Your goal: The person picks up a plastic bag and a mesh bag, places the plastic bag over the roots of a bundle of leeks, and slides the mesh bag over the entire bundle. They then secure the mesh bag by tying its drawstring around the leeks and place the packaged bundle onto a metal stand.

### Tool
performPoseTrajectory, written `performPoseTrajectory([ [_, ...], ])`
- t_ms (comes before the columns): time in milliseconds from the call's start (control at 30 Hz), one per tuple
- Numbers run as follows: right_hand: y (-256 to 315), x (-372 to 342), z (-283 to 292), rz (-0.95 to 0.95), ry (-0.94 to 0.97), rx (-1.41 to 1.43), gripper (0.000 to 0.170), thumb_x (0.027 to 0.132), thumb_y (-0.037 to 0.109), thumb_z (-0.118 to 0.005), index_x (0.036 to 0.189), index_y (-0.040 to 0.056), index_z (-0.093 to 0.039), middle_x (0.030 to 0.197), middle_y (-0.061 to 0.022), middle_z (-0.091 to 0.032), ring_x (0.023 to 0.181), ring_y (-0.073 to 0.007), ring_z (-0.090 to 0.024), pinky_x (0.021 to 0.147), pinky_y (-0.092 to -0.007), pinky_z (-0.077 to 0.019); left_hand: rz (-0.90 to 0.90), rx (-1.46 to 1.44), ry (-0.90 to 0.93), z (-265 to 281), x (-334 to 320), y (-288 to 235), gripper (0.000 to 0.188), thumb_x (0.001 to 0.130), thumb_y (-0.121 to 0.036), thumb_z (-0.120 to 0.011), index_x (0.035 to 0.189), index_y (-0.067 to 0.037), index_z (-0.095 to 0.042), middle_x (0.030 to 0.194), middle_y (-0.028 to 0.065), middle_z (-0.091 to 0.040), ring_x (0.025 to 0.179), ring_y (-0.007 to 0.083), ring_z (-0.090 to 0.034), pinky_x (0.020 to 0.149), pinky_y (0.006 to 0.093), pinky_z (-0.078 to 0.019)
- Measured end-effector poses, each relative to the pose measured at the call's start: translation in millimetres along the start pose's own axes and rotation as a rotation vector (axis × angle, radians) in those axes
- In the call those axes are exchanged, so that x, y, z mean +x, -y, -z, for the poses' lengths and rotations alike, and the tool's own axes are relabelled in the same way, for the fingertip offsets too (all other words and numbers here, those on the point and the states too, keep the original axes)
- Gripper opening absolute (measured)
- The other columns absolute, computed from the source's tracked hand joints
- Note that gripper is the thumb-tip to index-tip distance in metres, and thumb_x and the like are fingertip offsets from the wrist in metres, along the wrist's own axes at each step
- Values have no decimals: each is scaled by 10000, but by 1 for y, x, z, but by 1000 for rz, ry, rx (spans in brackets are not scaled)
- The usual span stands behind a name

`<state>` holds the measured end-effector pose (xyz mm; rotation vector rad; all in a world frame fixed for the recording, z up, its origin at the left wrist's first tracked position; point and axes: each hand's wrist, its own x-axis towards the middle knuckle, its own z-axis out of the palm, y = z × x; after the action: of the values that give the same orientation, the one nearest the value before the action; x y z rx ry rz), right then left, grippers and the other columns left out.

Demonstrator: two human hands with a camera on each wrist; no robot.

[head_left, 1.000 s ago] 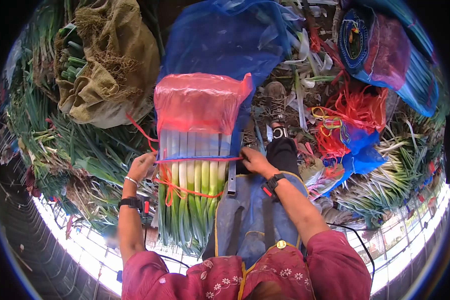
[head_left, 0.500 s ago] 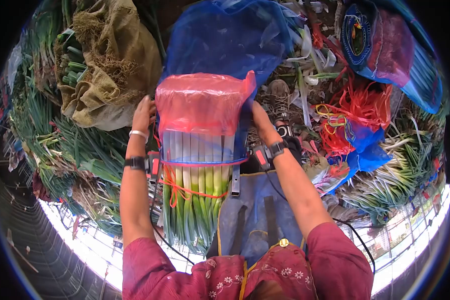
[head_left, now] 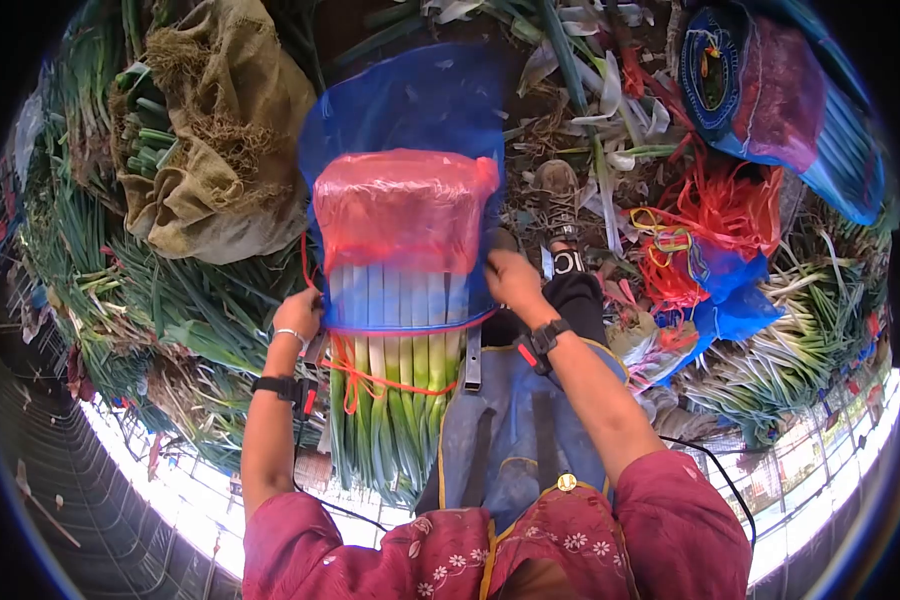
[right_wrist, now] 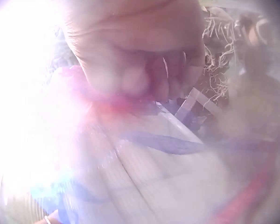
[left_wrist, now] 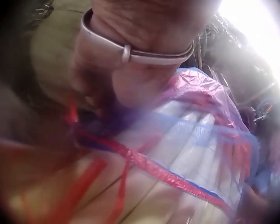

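A bundle of leeks (head_left: 395,390), white stalks up and green leaves toward the body, lies in front of the person. Pink-red plastic (head_left: 400,205) wraps its far end, and a blue mesh bag (head_left: 410,100) covers that end, its hem crossing the white stalks. Red string (head_left: 370,380) is tied round the bundle below the hem. The left hand (head_left: 298,312) grips the bag's left edge by the hem; in the left wrist view its fingers (left_wrist: 100,105) curl into blue mesh. At the bag's right side the right hand (head_left: 513,278) pinches the material, fingers curled in the right wrist view.
A burlap sack (head_left: 240,130) lies at upper left beside piled leeks (head_left: 190,300). To the right are red strings (head_left: 720,210), another blue-wrapped bundle (head_left: 785,100) and loose leeks (head_left: 770,370). A metal bar (head_left: 473,360) stands right of the bundle, near a shoe (head_left: 556,180).
Both hands went forward along the bag's sides, then came back toward the body with the mesh gripped. The far part of the blue mesh has drawn nearer and covers less ground.
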<state>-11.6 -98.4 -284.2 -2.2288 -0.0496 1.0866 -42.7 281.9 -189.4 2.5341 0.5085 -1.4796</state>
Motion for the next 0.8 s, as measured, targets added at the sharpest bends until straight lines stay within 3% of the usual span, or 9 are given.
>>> performPoseTrajectory([
  [67,-19,-40,-22,134,294,-389,201,709,142,-591,888,97,-671,878,-156,-645,866,-351,-618,723,-474,-509,45,59,107,1,-5,2,133,749,-123,-620,872,-76,-635,925,170,-654,890,376,-614,756,456,-491],
  [133,-58,-95,-64,-61,402,-184,266,692,173,-615,941,108,-683,944,-143,-665,923,-316,-640,761,-454,-513,86,162,270,-2,1,17,145,724,-103,-626,867,-79,-636,924,169,-657,903,367,-617,767,447,-494],
  [200,-63,-118,-50,-65,960,-507,324,669,233,-684,972,122,-715,1031,-98,-680,982,-278,-646,792,-420,-517,133,250,332,-1,2,28,202,709,-119,-640,909,-126,-665,948,152,-667,933,336,-628,797,414,-506],
  [333,-72,-71,-43,-208,580,-193,299,799,293,-581,1001,88,-664,978,-164,-664,945,-333,-633,768,-459,-507,24,253,382,25,31,17,404,706,-114,-650,1107,-161,-642,1066,137,-656,1011,307,-622,862,378,-499],
  [433,-57,8,-11,-177,28,202,374,894,372,-476,1021,52,-622,963,-217,-631,888,-371,-614,762,-456,-483,-181,-542,-325,18,83,15,392,845,-139,-571,1230,-66,-568,1071,127,-655,975,233,-621,849,350,-467],
  [500,-42,44,-5,-218,-9,690,427,891,419,-484,1011,34,-625,954,-216,-641,869,-364,-626,756,-430,-483,283,-1158,-168,48,92,-39,326,873,-181,-570,1173,-62,-612,1044,73,-662,925,183,-610,797,320,-468],
  [600,-2,64,4,-383,98,1057,458,904,434,-477,1011,12,-621,912,-214,-642,838,-341,-626,744,-402,-464,103,-1350,26,5,130,-21,261,873,-231,-599,1069,-73,-670,973,32,-674,844,184,-620,753,296,-473],
  [700,-2,67,-12,-331,-21,687,375,901,343,-523,978,-10,-621,836,-114,-643,755,-228,-595,670,-350,-449,67,-782,-308,-4,118,-22,249,840,-229,-622,951,-11,-672,843,114,-689,740,198,-638,704,329,-486],
  [800,-1,45,-7,-171,-84,369,366,870,370,-531,917,17,-617,879,-201,-646,865,-367,-617,712,-446,-464,-24,-350,-386,-12,79,-19,183,814,-163,-598,929,-28,-646,884,198,-661,788,345,-639,704,382,-495],
])
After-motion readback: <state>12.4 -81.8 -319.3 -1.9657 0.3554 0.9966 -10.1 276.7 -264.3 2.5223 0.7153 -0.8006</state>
